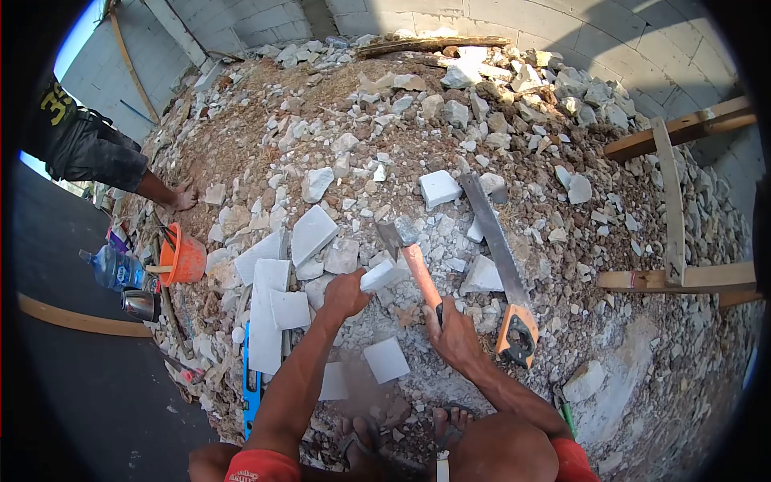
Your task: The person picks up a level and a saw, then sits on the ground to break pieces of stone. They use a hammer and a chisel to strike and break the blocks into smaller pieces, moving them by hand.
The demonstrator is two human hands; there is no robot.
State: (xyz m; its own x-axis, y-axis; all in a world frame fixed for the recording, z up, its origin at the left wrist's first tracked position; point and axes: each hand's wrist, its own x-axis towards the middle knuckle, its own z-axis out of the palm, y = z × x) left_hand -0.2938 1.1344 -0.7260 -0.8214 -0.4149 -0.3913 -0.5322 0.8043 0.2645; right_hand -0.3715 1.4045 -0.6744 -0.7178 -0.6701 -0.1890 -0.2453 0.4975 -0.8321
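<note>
My left hand (347, 296) grips a small piece of white block (384, 275), tilted on the rubble. In my right hand (456, 336) is a hammer (420, 273) with an orange handle and black grip; its head, with a flat blade on the left, lies just above the piece. To the right rests a handsaw (496, 233), its orange and black handle towards me. Cut white blocks lie around my left arm: a long one (267, 341), a square one (290, 310) and another square (386, 360) between my arms. A blue spirit level (252, 386) is partly behind my left forearm.
Broken stone and rubble (281, 136) cover the sloping ground. An orange bucket (187, 255) and a large water bottle (116, 269) stand at left, near a person's bare foot (183, 198). Wooden beams (671, 201) jut in at right. A block wall (538, 24) closes the back.
</note>
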